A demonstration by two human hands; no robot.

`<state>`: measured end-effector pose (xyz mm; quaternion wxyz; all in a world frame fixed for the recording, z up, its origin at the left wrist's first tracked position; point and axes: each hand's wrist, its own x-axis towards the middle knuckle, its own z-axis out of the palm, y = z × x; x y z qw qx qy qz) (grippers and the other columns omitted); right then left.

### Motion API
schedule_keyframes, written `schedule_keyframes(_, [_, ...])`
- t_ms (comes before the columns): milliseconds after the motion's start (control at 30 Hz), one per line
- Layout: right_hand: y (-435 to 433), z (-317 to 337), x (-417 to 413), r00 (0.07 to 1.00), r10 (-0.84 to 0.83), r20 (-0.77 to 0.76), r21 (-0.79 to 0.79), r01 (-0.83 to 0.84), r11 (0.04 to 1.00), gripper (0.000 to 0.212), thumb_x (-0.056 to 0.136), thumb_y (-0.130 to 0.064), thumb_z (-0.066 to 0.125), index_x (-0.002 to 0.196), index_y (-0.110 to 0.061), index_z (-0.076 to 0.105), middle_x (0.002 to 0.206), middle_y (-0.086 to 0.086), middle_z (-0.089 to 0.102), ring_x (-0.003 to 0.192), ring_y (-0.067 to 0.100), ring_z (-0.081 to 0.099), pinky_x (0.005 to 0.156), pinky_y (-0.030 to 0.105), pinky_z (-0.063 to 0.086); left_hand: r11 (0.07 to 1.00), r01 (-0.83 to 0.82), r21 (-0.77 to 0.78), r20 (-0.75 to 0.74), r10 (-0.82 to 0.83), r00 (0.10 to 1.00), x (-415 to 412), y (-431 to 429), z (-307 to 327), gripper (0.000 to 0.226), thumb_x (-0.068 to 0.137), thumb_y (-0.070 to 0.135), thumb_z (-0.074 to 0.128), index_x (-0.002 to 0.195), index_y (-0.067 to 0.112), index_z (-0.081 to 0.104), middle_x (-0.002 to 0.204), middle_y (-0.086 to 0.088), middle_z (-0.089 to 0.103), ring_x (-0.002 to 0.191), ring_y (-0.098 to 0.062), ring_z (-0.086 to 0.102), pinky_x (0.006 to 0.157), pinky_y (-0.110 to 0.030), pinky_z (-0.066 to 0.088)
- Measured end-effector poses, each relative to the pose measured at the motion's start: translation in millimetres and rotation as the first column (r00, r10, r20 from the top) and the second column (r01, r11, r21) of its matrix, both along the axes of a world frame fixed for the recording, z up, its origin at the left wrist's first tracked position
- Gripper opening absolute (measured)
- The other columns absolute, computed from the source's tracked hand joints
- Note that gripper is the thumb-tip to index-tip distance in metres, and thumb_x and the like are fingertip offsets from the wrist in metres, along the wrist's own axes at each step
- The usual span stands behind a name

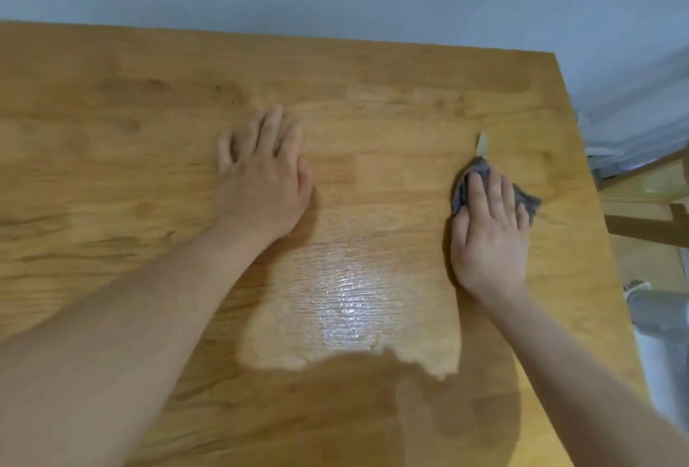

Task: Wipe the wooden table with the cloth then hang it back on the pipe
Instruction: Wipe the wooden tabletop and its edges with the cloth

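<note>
**Wiping Pass, Right Side of Tabletop**

While the right hand [488, 228] presses the grey cloth [466, 183] flat against the wooden table [112, 131], the left hand [261, 176] rests palm-down on bare wood near the centre of the view. The right hand lies at about 3 o'clock from the left hand, well apart from it.

Grip state, right hand: fingers extended and close together, bearing down on the cloth rather than pinching it. The cloth is bunched under the palm and fingers, with folds showing at 9 and 3 o'clock of the fingers and a pale tag [482, 144] protruding at 12 o'clock. A flat palm likely spreads pressure over the bunched fabric.

Grip state, left hand: fingers spread slightly, holding nothing. Its placement suggests bracing of the upper body during the reach.

A glossy damp patch [346, 299] lies at 6 o'clock between the two forearms, indicating moisture on that zone. The far and left areas of the tabletop look dry.

Judgement: wiping is in progress. The pipe is not in view, so the hanging step is not yet begun.
</note>
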<state>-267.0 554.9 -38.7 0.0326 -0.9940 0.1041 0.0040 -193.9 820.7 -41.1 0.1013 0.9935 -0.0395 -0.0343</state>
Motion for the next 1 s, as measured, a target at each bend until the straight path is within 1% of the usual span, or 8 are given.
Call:
schedule_keyframes(133, [79.7,-4.9,21.1,0.909,0.418,-0.003,0.088,-0.416,0.905,0.054,0.095,-0.034,0.031,0.145,-0.018,0.042,0.156,0.009,0.032,0.146,0.027,0.025,0.117,0.049,0.02,0.999,0.033,0.002,0.028,-0.033,0.999,-0.1,-1.0,0.6,0.053,0.088,0.035,0.029,0.136,0.017,0.04,0.15,-0.009,0.034,0.136,-0.026,0.03,0.108,-0.053,0.022])
schedule_keyframes(300, [76.5,-1.0,138.3,0.896,0.436,-0.082,0.075,-0.431,0.899,0.06,0.094,-0.04,0.02,0.151,-0.023,0.031,0.161,0.003,0.021,0.149,0.022,0.016,0.12,0.046,0.014,1.0,0.012,0.0,0.026,-0.012,1.0,4.0,2.7,1.0,0.051,0.088,0.039,0.028,0.135,0.022,0.04,0.149,-0.004,0.034,0.137,-0.022,0.028,0.11,-0.049,0.019])
schedule_keyframes(433, [21.2,-0.5,116.1,0.971,0.24,-0.01,0.029,-0.24,0.97,0.063,0.092,-0.038,0.021,0.147,-0.013,0.038,0.158,0.012,0.029,0.146,0.03,0.024,0.117,0.05,0.022,1.0,0.0,-0.018,-0.012,0.0,1.0,3.4,2.4,3.2,0.051,0.091,0.04,0.025,0.138,0.025,0.037,0.152,-0.002,0.029,0.14,-0.019,0.021,0.113,-0.046,0.012])
schedule_keyframes(500, [32.7,1.5,87.7,0.933,0.355,-0.057,0.045,-0.353,0.935,0.059,0.093,-0.035,0.027,0.145,-0.012,0.041,0.157,0.012,0.029,0.146,0.03,0.025,0.115,0.054,0.025,1.0,0.006,-0.024,-0.009,-0.006,1.0,3.5,2.6,4.0,0.051,0.09,0.039,0.029,0.137,0.022,0.038,0.151,-0.005,0.031,0.14,-0.021,0.023,0.113,-0.046,0.013])
schedule_keyframes(567, [60.9,3.0,82.5,0.822,0.564,-0.083,0.101,-0.556,0.825,0.056,0.094,-0.035,0.031,0.145,-0.016,0.042,0.158,0.006,0.028,0.147,0.025,0.023,0.116,0.051,0.023,0.999,0.019,-0.03,-0.002,-0.019,1.0,3.4,2.7,5.3,0.051,0.087,0.037,0.033,0.134,0.018,0.043,0.147,-0.007,0.036,0.137,-0.024,0.029,0.111,-0.048,0.018])
schedule_keyframes(700, [125.0,2.6,157.3,0.656,0.753,-0.054,0.151,-0.74,0.655,0.054,0.096,-0.036,0.028,0.147,-0.025,0.039,0.16,-0.002,0.026,0.148,0.018,0.019,0.118,0.045,0.015,0.999,-0.013,-0.05,0.002,0.013,1.0,5.1,1.0,8.0,0.041,0.085,0.032,0.04,0.121,0.014,0.049,0.136,-0.007,0.044,0.13,-0.025,0.038,0.11,-0.05,0.023])
schedule_keyframes(867, [194.8,-2.0,233.1,0.71,0.702,-0.051,0.153,-0.69,0.708,0.052,0.098,-0.032,0.033,0.15,-0.03,0.031,0.161,-0.005,0.022,0.149,0.015,0.015,0.12,0.043,0.011,0.999,-0.022,-0.038,0.008,0.022,1.0,7.7,-1.3,6.2,0.042,0.084,0.033,0.04,0.122,0.017,0.05,0.136,-0.004,0.045,0.129,-0.022,0.039,0.109,-0.049,0.025])
schedule_keyframes(1000, [184.8,-6.1,227.4,0.677,0.736,-0.004,0.147,-0.728,0.67,0.051,0.099,-0.033,0.033,0.149,-0.027,0.033,0.16,-0.003,0.024,0.148,0.016,0.017,0.119,0.043,0.012,0.997,-0.021,-0.069,0.01,0.021,1.0,7.4,1.6,4.3,0.039,0.084,0.033,0.04,0.119,0.017,0.05,0.136,-0.005,0.047,0.129,-0.022,0.04,0.108,-0.05,0.027])
